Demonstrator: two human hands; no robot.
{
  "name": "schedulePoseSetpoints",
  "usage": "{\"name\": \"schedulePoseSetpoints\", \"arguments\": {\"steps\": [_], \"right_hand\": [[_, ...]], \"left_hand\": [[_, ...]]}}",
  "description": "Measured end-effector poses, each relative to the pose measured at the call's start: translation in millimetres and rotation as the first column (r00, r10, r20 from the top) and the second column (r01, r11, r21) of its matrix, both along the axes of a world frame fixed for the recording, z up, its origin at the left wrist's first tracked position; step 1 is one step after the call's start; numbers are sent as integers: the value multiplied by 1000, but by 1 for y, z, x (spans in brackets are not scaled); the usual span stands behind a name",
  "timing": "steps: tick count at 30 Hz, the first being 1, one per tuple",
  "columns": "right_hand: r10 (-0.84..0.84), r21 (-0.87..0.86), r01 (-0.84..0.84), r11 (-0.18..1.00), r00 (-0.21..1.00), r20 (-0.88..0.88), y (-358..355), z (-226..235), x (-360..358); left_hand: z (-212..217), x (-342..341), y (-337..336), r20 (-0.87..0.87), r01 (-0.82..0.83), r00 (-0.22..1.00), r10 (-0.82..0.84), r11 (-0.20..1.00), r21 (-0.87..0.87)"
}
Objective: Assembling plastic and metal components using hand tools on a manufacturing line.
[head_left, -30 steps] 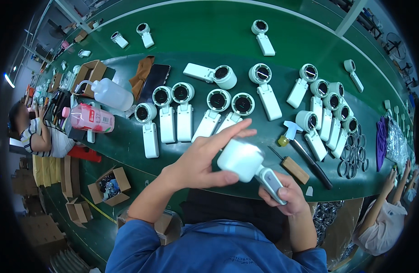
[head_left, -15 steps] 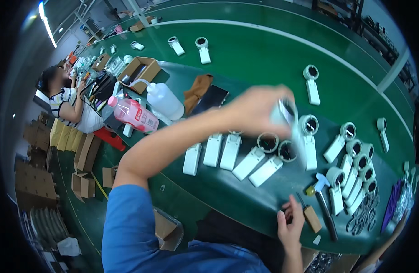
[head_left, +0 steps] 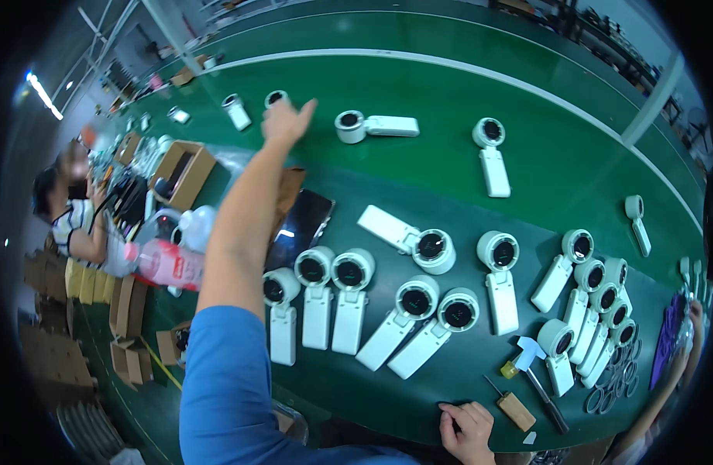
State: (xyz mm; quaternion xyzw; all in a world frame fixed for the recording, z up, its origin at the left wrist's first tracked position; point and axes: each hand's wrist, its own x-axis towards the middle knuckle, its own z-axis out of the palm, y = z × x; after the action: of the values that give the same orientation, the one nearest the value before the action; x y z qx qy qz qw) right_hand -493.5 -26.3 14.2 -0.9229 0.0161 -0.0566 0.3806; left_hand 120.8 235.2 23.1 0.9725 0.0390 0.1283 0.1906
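Left hand has moved upper left to a far fan, grip unclear, leaving a sideways fan upper center.

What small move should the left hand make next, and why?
Probably close the left hand around the round-headed white device it overlaps: the thumb stands spread, only the device's head shows past the hand, and contact cannot be confirmed.
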Motion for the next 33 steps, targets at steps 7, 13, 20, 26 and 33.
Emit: {"name": "schedulePoseSetpoints", "arguments": {"steps": [7, 13, 20, 26, 33], "right_hand": [[95, -8, -95, 995, 992, 88, -46, 109, 162], [-393, -584, 251, 772, 911, -127, -140, 28, 391], [-208, -673, -17, 740, 945, -253, -135, 38, 389], [-205, -632, -15, 775, 940, -273, -160, 69, 295], [-216, -471, -87, 878, 805, -552, -174, 63, 223]], "left_hand": [[-54, 39, 64, -221, -310, 905, 364, 919, 243], [-40, -2, -15, -48, -76, 997, 60, 858, -508], [60, -233, -84, 337, 518, 815, -472, 333, -788], [105, -386, -71, 280, 422, 628, -726, 15, -907], [115, -495, -92, 262, 132, 453, -852, -227, -965]]}}
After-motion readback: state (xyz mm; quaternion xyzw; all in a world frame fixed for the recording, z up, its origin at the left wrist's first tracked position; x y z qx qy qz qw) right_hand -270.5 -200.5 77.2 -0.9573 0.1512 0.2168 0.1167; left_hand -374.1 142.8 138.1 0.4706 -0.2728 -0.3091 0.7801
